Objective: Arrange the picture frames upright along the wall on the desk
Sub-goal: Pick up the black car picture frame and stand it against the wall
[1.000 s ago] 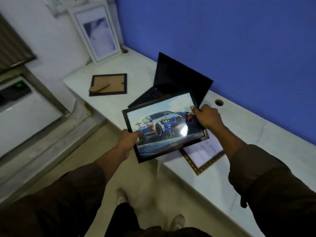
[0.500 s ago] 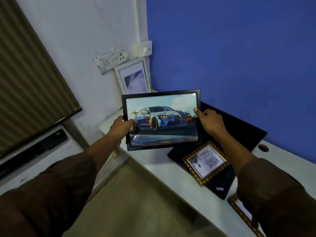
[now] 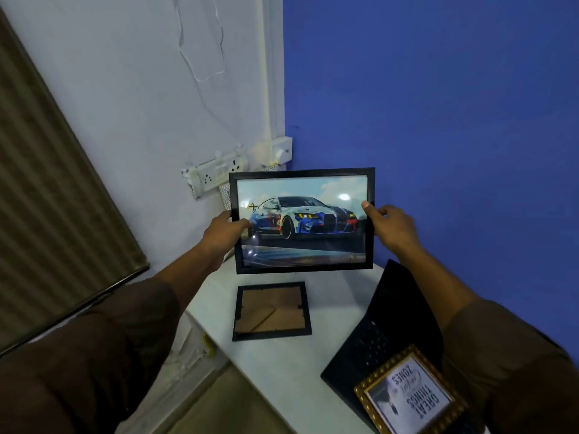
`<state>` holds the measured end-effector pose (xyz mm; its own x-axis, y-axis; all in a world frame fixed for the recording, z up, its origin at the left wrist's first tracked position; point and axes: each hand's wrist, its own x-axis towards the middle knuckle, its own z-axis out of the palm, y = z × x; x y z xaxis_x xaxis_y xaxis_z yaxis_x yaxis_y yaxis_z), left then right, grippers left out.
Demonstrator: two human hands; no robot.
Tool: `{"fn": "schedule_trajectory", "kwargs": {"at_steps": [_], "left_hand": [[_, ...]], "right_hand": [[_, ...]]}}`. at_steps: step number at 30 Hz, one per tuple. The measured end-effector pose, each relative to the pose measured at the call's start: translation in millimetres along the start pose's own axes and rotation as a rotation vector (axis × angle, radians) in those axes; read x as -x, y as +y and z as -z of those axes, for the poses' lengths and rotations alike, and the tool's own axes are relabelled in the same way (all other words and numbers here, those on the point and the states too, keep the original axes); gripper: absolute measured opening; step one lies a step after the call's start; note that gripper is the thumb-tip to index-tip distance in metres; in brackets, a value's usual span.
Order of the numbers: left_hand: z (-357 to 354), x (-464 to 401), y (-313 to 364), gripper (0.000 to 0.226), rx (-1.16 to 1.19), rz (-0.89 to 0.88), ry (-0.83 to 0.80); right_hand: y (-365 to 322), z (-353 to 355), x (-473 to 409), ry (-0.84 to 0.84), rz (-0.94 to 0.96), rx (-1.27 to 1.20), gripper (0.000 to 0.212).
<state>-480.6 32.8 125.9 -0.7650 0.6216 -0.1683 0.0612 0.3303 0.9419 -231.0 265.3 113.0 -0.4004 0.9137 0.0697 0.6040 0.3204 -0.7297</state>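
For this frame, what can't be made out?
- Head view: the white patterned frame against the wall is almost wholly hidden by the car picture frame held by the left hand and right hand.
- The gold frame is partly covered by the right sleeve.
- The face-down frame hides its picture.

Car picture frame [image 3: 302, 220], gripped by left hand [image 3: 223, 230] and right hand [image 3: 392, 226], now upright near the wall corner, over desk [image 3: 282, 364], no longer low and tilted above the laptop [image 3: 380, 333].
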Motion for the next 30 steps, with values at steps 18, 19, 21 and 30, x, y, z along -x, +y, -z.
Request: {"fn": "schedule_trajectory", "kwargs": {"at_steps": [18, 19, 21, 30], "left_hand": [[-119.2, -198.2, -18.4, 0.048, -0.064, 0.039, -0.278], [-126.6, -210.6, -21.0, 0.049, -0.077, 0.044, -0.304], [-142.8, -238.2, -24.8, 0.049, -0.099, 0.058, -0.364], [-209.8, -338.5, -52.4, 0.039, -0.260, 0.052, -0.660]], "right_hand": [[81.8, -32.4, -142.2, -0.041, -0.224, 0.114, 0.071], [86.9, -36.1, -147.3, -0.039, -0.253, 0.118, 0.071], [96.5, -42.9, -157.4, -0.026, -0.319, 0.118, 0.073], [144.1, -83.0, -179.1, -0.017, -0.645, 0.154, 0.065]]}}
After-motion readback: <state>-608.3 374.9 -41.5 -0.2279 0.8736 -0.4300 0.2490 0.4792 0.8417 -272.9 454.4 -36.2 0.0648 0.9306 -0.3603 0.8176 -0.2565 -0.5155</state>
